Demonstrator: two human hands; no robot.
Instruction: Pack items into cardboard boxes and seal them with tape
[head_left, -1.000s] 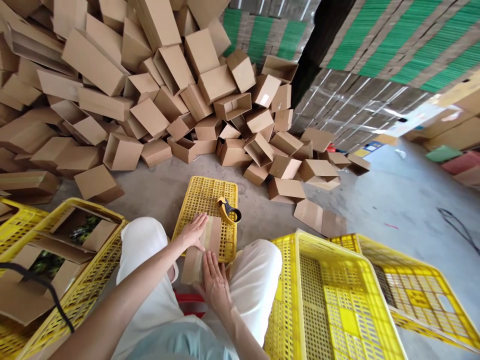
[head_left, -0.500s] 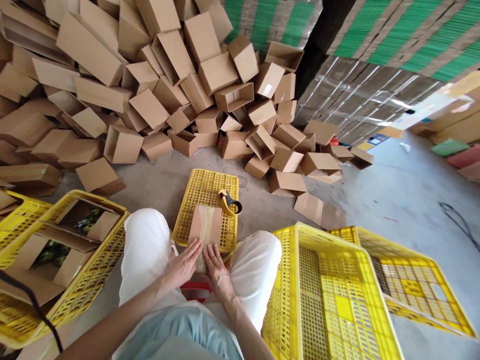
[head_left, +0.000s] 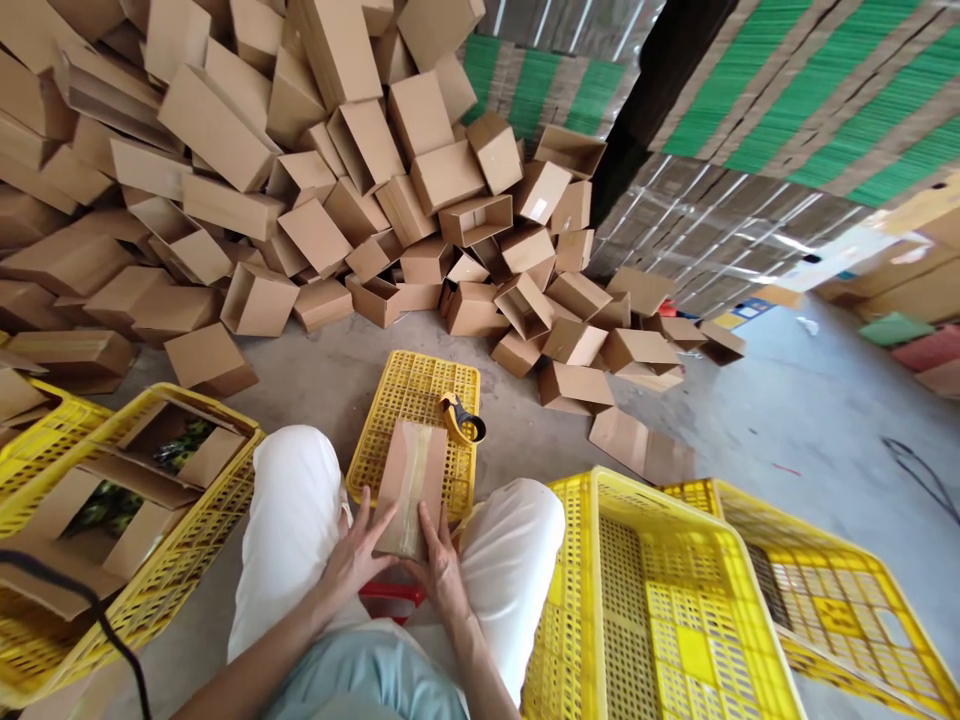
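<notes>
A closed cardboard box (head_left: 409, 478) lies before me between my knees, with a strip of tape along the middle of its top. My left hand (head_left: 356, 550) is at its near left corner, fingers spread and the tips by its side edge. On the near right corner is my right hand (head_left: 442, 570), fingers stretched out over the edge of the top and thumb toward the near end. The box rests on an upturned yellow crate (head_left: 405, 385). A yellow and black tape dispenser (head_left: 461, 420) sits on the crate beyond the box's right side.
Left stands a yellow crate (head_left: 217, 500) holding open cartons with dark green contents. To the right are two more yellow crates (head_left: 592, 590). Ahead rises a large heap of open cardboard boxes (head_left: 442, 175). Green-striped stacks (head_left: 795, 90) stand behind. A black cable (head_left: 90, 600) hangs lower left.
Both hands have slid from the taped top toward the near corners of the box. My left fingers have spread apart and moved left. The whole view has shifted slightly.
</notes>
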